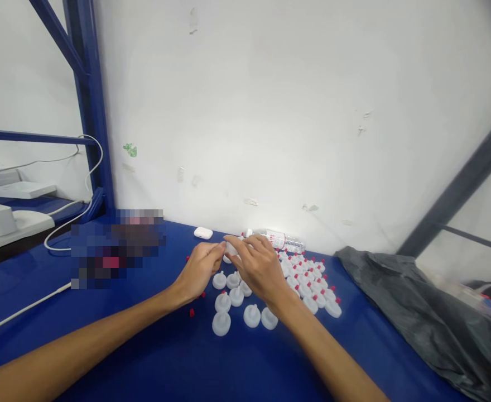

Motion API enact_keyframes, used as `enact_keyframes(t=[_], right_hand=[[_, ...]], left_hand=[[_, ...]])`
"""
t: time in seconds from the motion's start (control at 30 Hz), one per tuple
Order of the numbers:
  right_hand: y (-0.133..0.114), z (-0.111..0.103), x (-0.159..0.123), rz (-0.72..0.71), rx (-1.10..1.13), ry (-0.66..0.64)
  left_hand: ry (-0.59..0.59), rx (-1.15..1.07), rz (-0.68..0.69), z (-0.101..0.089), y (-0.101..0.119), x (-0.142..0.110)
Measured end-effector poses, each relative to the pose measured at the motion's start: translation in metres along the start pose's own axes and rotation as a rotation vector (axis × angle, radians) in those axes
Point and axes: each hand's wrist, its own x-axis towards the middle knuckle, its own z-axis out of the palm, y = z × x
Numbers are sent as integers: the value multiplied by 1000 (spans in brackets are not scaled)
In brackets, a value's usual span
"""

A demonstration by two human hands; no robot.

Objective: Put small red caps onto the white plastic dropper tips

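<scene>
My right hand (260, 268) has its fingers closed around a white translucent nozzle cap (231, 248). Thumb and forefinger of my left hand (199, 272) are pinched together at the tip of that cap; whatever sits between them is hidden. Below the hands stand several nozzle caps with bare tips (221, 322) on the blue surface. To the right, partly behind my right hand, is a packed group of white nozzle caps with red tips (308, 282). A loose red tip (192, 312) lies beneath my left wrist, with others near it.
A clear plastic bottle (277, 239) lies by the wall, and a small white case (203, 232) is left of it. Dark grey cloth (413, 307) covers the right side. A white cable (28, 315) crosses the left, beside a pixelated area. A blue metal post (92, 111) rises behind.
</scene>
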Motion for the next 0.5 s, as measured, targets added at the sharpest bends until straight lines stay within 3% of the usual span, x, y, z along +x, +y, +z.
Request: enact_keyframes(t=[0.1,0.27,0.5], right_hand=[[-1,-5,2,39,-23,17],[-1,-9,2,72,-57,27],[-5,-9,4,73,-108,70]], left_hand=[[74,107,90,-7,7,-3],[87,176,170,-16,16,0],[77,-43,67,6,10,7]])
